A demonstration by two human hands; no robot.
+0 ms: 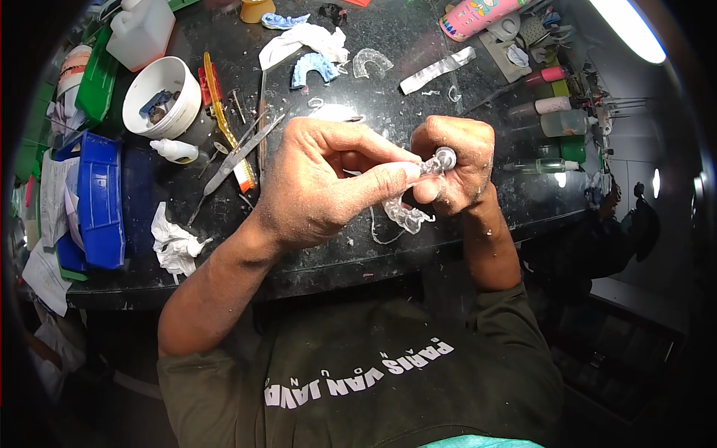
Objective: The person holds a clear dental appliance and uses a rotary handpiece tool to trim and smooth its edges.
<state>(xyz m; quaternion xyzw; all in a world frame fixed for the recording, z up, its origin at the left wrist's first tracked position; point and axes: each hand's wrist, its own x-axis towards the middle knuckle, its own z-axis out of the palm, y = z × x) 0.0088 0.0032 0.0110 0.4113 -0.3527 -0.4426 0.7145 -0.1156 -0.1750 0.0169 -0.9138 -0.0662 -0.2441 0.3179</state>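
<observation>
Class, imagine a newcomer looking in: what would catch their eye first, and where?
Probably the left hand first, pinching a clear, bumpy piece near the centre, with the right hand close beside it. Next, perhaps, the bright lamp at upper right and the blue bin at left. A blue arch-shaped piece lies beyond the hands.

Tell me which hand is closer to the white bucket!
Left. The left hand is right of the bucket and nearer the person's body; the right hand is farther right, beyond the left one.
</observation>
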